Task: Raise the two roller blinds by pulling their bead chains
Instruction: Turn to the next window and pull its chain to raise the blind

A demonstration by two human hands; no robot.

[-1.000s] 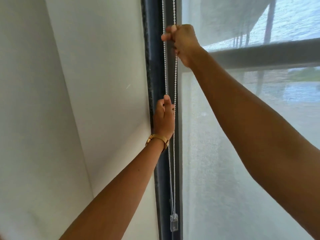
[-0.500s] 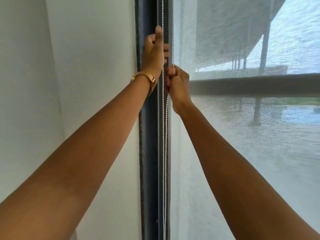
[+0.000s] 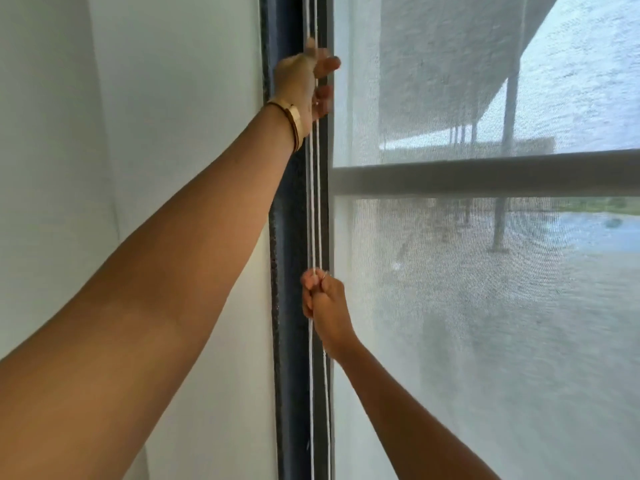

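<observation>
Against the dark frame point(image 3: 287, 237), between wall point(image 3: 166, 98) and blind point(image 3: 450, 306), the chain point(image 3: 311, 202) hangs as two white strands running top to bottom of view. Left hand point(image 3: 303, 86) high up, arm fully stretched; fingers point(image 3: 327, 65) curled round the strands but seemingly loose, thumb side toward the frame. Cannot tell whether it grips or only cups the chain. Gold band point(image 3: 294, 123) on that wrist, blurred. Right hand point(image 3: 323, 306) lower, near mid-height, fist closed on the chain, strands entering at the top of the fist and leaving below the wrist. Thin ring on one finger. Blind is sheer mesh, covering the glass across the whole visible pane; a grey horizontal bar point(image 3: 485, 176) shows through it or on it, cannot tell which. Outside, through the mesh: posts, a sloped roof, water. Chain's lower end is out of view.
</observation>
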